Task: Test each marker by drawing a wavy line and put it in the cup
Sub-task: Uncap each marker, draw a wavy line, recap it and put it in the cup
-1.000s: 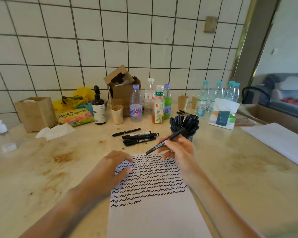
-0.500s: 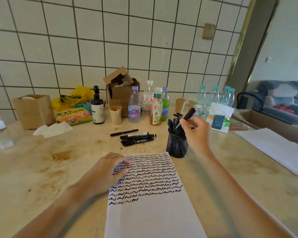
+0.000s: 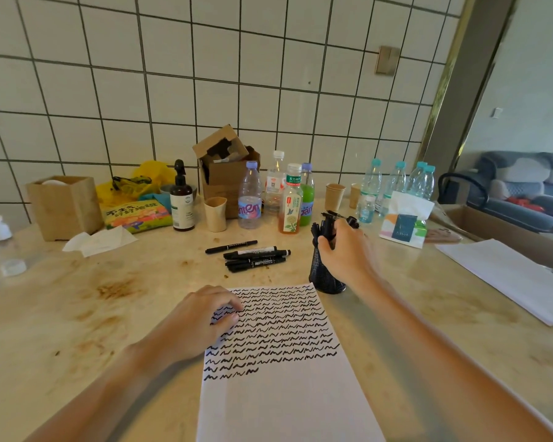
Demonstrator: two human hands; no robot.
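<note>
A white paper sheet (image 3: 284, 397) lies in front of me, its upper half filled with rows of black wavy lines. My left hand (image 3: 201, 317) rests on the sheet's upper left corner with loosely curled fingers and holds nothing. Just beyond the sheet's top right corner stands a black mesh cup (image 3: 324, 277) packed with several black markers (image 3: 320, 229). My right hand (image 3: 345, 250) is down at the cup's mouth, fingers curled round a black marker (image 3: 351, 221) whose end pokes out above my knuckles. Several loose black markers (image 3: 256, 255) lie on the table behind the sheet.
Drink bottles (image 3: 289, 205), paper cups (image 3: 215, 213), a pump bottle (image 3: 181, 202) and a cardboard box (image 3: 225, 173) line the tiled wall. A tissue pack (image 3: 404, 223) sits right of the cup, more white sheets (image 3: 508, 275) at far right, a wooden box (image 3: 63, 205) at left.
My right hand carried the marker from above the sheet to the cup and has lowered it into the cup's mouth. My left hand stayed on the paper.
</note>
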